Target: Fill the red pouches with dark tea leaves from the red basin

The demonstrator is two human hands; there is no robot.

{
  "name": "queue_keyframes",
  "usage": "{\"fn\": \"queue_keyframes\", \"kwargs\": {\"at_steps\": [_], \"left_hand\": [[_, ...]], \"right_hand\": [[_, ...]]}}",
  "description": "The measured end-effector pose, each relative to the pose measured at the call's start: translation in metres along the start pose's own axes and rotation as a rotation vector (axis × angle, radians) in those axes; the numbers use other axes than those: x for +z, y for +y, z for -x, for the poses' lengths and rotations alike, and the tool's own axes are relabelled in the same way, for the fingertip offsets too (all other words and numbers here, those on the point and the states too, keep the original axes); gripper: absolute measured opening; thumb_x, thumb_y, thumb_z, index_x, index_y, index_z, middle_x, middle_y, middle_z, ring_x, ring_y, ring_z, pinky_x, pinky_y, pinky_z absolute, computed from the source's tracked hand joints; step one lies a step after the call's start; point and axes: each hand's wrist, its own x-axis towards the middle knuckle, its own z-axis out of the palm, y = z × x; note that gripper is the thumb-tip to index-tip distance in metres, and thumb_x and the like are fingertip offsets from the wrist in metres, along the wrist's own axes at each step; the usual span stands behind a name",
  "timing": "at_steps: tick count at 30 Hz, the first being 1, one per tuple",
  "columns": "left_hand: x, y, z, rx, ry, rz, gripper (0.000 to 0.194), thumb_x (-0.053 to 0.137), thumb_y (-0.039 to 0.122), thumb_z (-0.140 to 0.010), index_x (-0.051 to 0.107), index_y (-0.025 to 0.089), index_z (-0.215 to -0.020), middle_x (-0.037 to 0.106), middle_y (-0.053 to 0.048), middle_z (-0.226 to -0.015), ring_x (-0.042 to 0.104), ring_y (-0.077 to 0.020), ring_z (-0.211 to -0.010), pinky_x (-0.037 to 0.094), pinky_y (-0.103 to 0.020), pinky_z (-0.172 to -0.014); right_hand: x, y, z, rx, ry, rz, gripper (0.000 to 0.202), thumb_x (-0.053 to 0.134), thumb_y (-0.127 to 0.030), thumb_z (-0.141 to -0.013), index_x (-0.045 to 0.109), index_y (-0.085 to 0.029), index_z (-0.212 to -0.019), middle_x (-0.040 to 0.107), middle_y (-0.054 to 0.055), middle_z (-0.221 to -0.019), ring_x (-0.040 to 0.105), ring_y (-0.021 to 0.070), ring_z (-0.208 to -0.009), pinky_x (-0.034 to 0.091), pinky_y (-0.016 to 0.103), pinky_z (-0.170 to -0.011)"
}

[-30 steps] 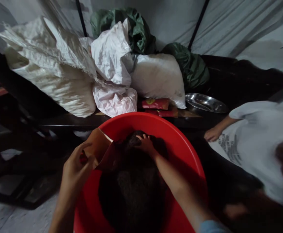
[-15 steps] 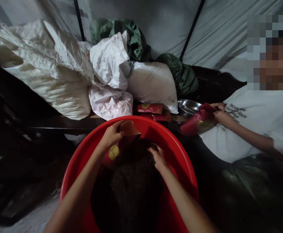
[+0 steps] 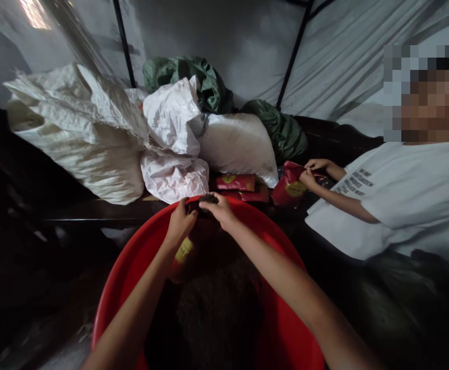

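My left hand (image 3: 181, 224) grips the top edge of a red pouch (image 3: 184, 250) with a yellow label, which hangs inside a large red tub (image 3: 106, 298). My right hand (image 3: 223, 211) is at the pouch's mouth, its fingers closed on a handful of dark dried leaves (image 3: 209, 199) that look like tea. Below both hands, a dark heap of the same loose leaves (image 3: 220, 303) fills the tub's middle. Shadow hides the pouch's lower part and much of the heap.
Several stuffed sacks (image 3: 89, 159) line a dark bench (image 3: 104, 211) behind the tub. Red pouches (image 3: 235, 182) lie on the bench by the tub's far rim. At right, a person in a white shirt (image 3: 378, 200) holds another red pouch (image 3: 291, 186) with both hands.
My right hand has risen from the heap to the pouch's mouth with leaves in it. My left hand still holds the pouch. The other person's pouch is now more upright and further left.
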Motion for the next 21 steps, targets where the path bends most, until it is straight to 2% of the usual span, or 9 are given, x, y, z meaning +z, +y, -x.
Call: {"fn": "queue_keyframes", "kwargs": {"at_steps": [2, 4, 6, 8, 10, 12, 16, 19, 21], "left_hand": [[-0.005, -0.005, 0.015, 0.003, 0.091, -0.011, 0.056, 0.054, 0.021, -0.088, 0.058, 0.006, -0.141, 0.070, -0.023, -0.131, 0.068, -0.0352, -0.126, 0.054, -0.051, -0.110], [-0.006, -0.011, 0.031, 0.023, 0.141, -0.013, 0.053, 0.054, 0.021, -0.087, 0.058, 0.007, -0.138, 0.069, -0.023, -0.130, 0.068, -0.0346, -0.125, 0.055, -0.051, -0.109], [-0.007, -0.015, 0.045, 0.040, 0.162, -0.011, 0.053, 0.054, 0.022, -0.087, 0.059, 0.008, -0.137, 0.068, -0.023, -0.130, 0.067, -0.0344, -0.124, 0.056, -0.052, -0.108], [-0.009, -0.018, 0.053, 0.061, 0.174, 0.004, 0.050, 0.053, 0.024, -0.088, 0.060, 0.009, -0.136, 0.067, -0.022, -0.131, 0.067, -0.0340, -0.123, 0.055, -0.053, -0.109], [-0.015, -0.020, 0.057, 0.087, 0.206, 0.040, 0.046, 0.052, 0.026, -0.091, 0.062, 0.012, -0.134, 0.068, -0.020, -0.133, 0.066, -0.0334, -0.125, 0.053, -0.053, -0.112], [-0.022, -0.023, 0.061, 0.107, 0.256, 0.092, 0.045, 0.053, 0.030, -0.095, 0.063, 0.016, -0.136, 0.068, -0.017, -0.136, 0.064, -0.0326, -0.129, 0.050, -0.053, -0.116], [-0.025, -0.040, 0.082, -0.005, 0.421, 0.197, 0.053, 0.058, 0.046, -0.098, 0.060, 0.019, -0.144, 0.067, -0.015, -0.141, 0.065, -0.0321, -0.130, 0.051, -0.050, -0.115], [-0.012, -0.068, 0.110, -0.138, 0.506, 0.281, 0.060, 0.046, 0.056, -0.104, 0.057, 0.019, -0.150, 0.066, -0.015, -0.143, 0.064, -0.0330, -0.130, 0.050, -0.052, -0.115], [0.000, -0.091, 0.127, -0.163, 0.518, 0.302, 0.064, 0.037, 0.059, -0.107, 0.055, 0.018, -0.152, 0.062, -0.017, -0.149, 0.059, -0.0339, -0.138, 0.045, -0.052, -0.121]], "right_hand": [[0.008, 0.007, 0.012, -0.045, -0.105, 0.090, 0.019, 0.073, -0.018, -0.072, 0.076, -0.019, -0.091, 0.080, 0.002, -0.091, 0.074, 0.0205, -0.089, 0.057, 0.032, -0.087], [0.011, 0.009, 0.024, -0.104, -0.226, 0.174, 0.021, 0.072, -0.006, -0.066, 0.078, -0.021, -0.081, 0.081, 0.003, -0.088, 0.075, 0.0238, -0.091, 0.058, 0.034, -0.088], [0.013, 0.004, 0.034, -0.161, -0.337, 0.233, 0.027, 0.075, -0.002, -0.063, 0.080, -0.023, -0.080, 0.083, 0.004, -0.092, 0.076, 0.0256, -0.096, 0.058, 0.034, -0.092], [0.013, -0.004, 0.041, -0.238, -0.396, 0.255, 0.026, 0.077, -0.005, -0.070, 0.083, -0.024, -0.086, 0.083, 0.004, -0.103, 0.076, 0.0240, -0.104, 0.056, 0.034, -0.098], [0.011, -0.007, 0.044, -0.347, -0.359, 0.234, 0.017, 0.073, -0.017, -0.085, 0.084, -0.025, -0.096, 0.083, 0.004, -0.110, 0.076, 0.0206, -0.106, 0.056, 0.031, -0.099], [0.000, 0.001, 0.042, -0.382, -0.183, 0.228, 0.023, 0.062, -0.032, -0.099, 0.083, -0.025, -0.105, 0.083, 0.004, -0.110, 0.077, 0.0186, -0.103, 0.058, 0.029, -0.093], [-0.046, 0.058, 0.033, -0.063, 0.195, 0.412, 0.048, 0.035, -0.042, -0.107, 0.077, -0.021, -0.115, 0.082, 0.009, -0.106, 0.078, 0.0204, -0.098, 0.059, 0.029, -0.086], [-0.076, 0.122, 0.047, 0.070, 0.213, 0.546, 0.050, 0.034, -0.041, -0.106, 0.078, -0.019, -0.116, 0.080, 0.015, -0.116, 0.074, 0.0266, -0.113, 0.054, 0.040, -0.103], [-0.079, 0.161, 0.072, 0.105, 0.166, 0.623, 0.044, 0.044, -0.042, -0.103, 0.078, -0.021, -0.119, 0.077, 0.015, -0.130, 0.066, 0.0300, -0.128, 0.046, 0.047, -0.115]]}}
